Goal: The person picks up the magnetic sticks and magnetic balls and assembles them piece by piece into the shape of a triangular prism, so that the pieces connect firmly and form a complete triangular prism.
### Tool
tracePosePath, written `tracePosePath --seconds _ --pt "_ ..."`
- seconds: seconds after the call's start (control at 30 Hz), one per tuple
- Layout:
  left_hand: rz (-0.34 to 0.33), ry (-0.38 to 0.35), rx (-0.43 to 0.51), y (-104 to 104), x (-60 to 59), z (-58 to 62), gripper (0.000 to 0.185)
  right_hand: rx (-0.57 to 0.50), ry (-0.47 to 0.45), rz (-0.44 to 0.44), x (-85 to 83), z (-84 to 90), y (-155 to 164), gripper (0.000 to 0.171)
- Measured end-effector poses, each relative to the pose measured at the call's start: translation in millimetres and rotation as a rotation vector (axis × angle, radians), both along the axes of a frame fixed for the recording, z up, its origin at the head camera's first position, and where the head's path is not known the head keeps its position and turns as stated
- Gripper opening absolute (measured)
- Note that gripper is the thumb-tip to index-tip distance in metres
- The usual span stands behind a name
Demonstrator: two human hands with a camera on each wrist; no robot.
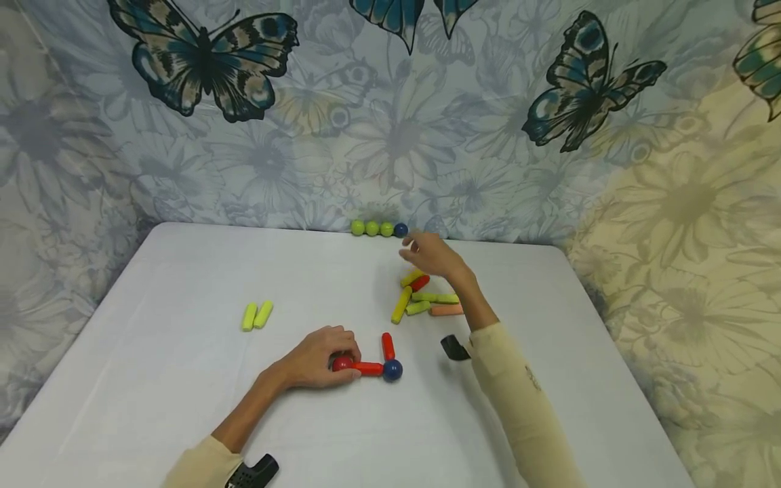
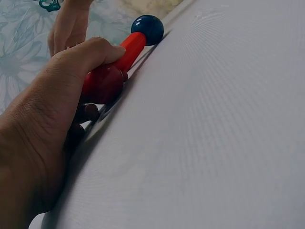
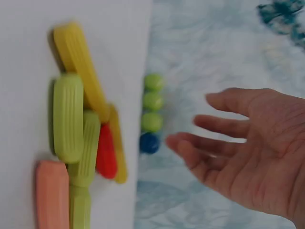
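My left hand (image 1: 320, 359) curls round a red ball (image 1: 343, 363), its thumb along a red stick (image 1: 369, 369). At that stick's right end sits a blue ball (image 1: 392, 370), from which a second red stick (image 1: 388, 346) points toward the back. In the left wrist view the thumb lies against the red stick (image 2: 131, 52). My right hand (image 1: 432, 254) hovers near the back edge with fingers loosely bent and nothing in it. Just beyond its fingertips is another blue ball (image 1: 401, 230), at the right end of a row with green balls (image 1: 372, 228).
A loose pile holds yellow sticks (image 1: 401, 305), green sticks (image 3: 68, 119), a red stick (image 3: 106, 152) and an orange stick (image 3: 52, 195). Two light-green sticks (image 1: 256, 316) lie to the left. The white table (image 1: 183, 285) meets a butterfly-patterned backdrop (image 1: 403, 135).
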State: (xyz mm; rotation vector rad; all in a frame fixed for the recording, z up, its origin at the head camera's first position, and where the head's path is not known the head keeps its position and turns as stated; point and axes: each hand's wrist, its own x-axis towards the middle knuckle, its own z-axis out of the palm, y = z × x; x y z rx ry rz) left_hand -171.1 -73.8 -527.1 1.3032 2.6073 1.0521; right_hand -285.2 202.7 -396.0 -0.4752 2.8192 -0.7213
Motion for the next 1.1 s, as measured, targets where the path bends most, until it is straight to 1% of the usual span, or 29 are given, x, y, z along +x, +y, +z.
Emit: tracePosePath --seconds 0.07,0.13,0.23,0.3,0.37,0.47,0.57,0.63,0.7,0.8,0.9,1.0,1.07,1.1 --pt "-0.008 0.012 0.012 1 0.6 -0.5 0.009 -0.009 0.028 -0.015 -24.4 -7.3 1 0.039" --pt "-0.019 0.024 0.026 2 0.7 -1.4 0.009 0.003 0.038 -0.036 -44.4 -18.4 3 0.042" --pt "-0.044 0.033 0.041 5 0.7 -2.9 0.011 0.072 0.036 -0.044 -62.3 -35.3 5 0.052" --pt "-0.052 0.035 0.038 6 0.9 -3.5 0.012 0.112 0.035 -0.062 -68.2 -44.4 5 0.057" --pt "-0.054 0.035 0.032 6 0.6 -4.1 0.013 0.136 0.042 -0.079 -71.5 -50.8 2 0.056" --pt "-0.043 0.027 0.019 3 0.3 -3.4 0.015 0.154 0.061 -0.084 -73.3 -55.2 -3 0.046" --pt "-0.028 0.020 0.007 0 -0.1 -1.7 0.015 0.177 0.074 -0.043 -68.3 -53.1 -11 0.037" --pt "-0.025 0.021 0.008 -2 -0.2 -0.5 0.015 0.164 0.058 -0.025 -57.2 -49.5 -17 0.037" --pt "-0.025 0.022 0.009 -2 -0.5 -0.1 0.014 0.151 0.040 -0.009 -38.5 -44.8 -22 0.039" --pt "-0.028 0.019 0.012 -2 -1.2 -0.5 0.014 0.123 0.023 0.040 -0.2 -37.7 -31 0.040" --pt "-0.033 0.019 0.014 0 -1.2 -2.1 0.013 0.105 0.026 0.115 42.6 -33.0 -38 0.033" --pt "-0.039 0.039 0.032 0 -1.9 -2.9 0.012 0.101 0.038 0.156 78.2 -36.5 -44 0.028" --pt "-0.039 0.051 0.044 0 -1.7 -2.3 0.012 0.139 0.067 0.159 95.1 -44.1 -47 0.027" --pt "-0.040 0.056 0.050 0 -1.8 -2.5 0.012 0.163 0.087 0.160 101.0 -48.7 -49 0.029"
